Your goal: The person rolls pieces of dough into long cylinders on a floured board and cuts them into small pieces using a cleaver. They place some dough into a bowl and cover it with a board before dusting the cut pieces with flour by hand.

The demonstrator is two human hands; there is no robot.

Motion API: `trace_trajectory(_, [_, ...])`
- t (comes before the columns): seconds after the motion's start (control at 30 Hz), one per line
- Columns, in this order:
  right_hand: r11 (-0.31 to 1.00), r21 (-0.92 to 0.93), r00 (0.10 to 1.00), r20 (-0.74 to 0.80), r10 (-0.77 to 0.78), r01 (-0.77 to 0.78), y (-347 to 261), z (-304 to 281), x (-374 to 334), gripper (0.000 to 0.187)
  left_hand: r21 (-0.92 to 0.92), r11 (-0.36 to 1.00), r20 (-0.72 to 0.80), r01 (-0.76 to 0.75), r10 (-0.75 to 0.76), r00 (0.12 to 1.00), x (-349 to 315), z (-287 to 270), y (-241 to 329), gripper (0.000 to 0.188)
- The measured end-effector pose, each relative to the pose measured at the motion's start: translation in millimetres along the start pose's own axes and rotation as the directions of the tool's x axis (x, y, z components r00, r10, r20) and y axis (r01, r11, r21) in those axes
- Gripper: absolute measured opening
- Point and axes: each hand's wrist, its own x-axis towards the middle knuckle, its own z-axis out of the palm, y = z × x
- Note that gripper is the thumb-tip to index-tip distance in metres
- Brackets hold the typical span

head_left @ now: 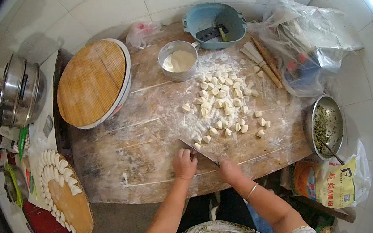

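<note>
My right hand (230,171) grips a kitchen knife (200,151), its thin blade slanting up and to the left over the board. Beside the blade, to its left, my left hand (185,164) has its fingers curled down against the wooden board (131,167). Whatever lies under those fingers is hidden. Just beyond the blade are several small cut dough pieces (207,139). Farther off, a loose pile of more dough pieces (221,95) rests on scattered white flour.
Along the back stand a metal cup of flour (179,62), a blue basin (233,43) and a wood-lidded bowl (91,82). A bowl of green filling (326,128) with a spoon is at right, near a rolling pin (267,60). Dumplings (51,171) line a round board at left.
</note>
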Motion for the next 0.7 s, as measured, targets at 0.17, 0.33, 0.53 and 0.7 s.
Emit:
trace_trajectory(0.17, [0.986,0.168,0.996,0.092,-0.003,-0.012,-15.9,-50.2,-5.6,0.03,-0.13,0.981,0.021,0.143,-0.141,0.99,-15.1,-5.8,-9.4,0.016])
trace_trajectory(0.33, [0.908,0.383,0.934,-0.231,0.273,-0.171,45.0,-91.0,-57.5,0.032,-0.411,0.864,0.053,0.29,-0.295,0.954,-40.8,-17.2,-3.1,0.016])
trace_trajectory(0.53, [0.859,0.136,0.654,-0.594,0.469,-0.493,148.7,-117.6,-93.2,0.036,-0.588,0.623,0.004,0.516,-0.635,0.772,-24.8,-1.8,6.0,0.017])
trace_trajectory(0.7, [0.816,0.084,0.665,-0.534,0.522,-0.572,192.3,-124.5,-72.5,0.043,-0.65,0.546,0.004,0.529,-0.693,0.721,2.1,33.5,-31.3,0.019])
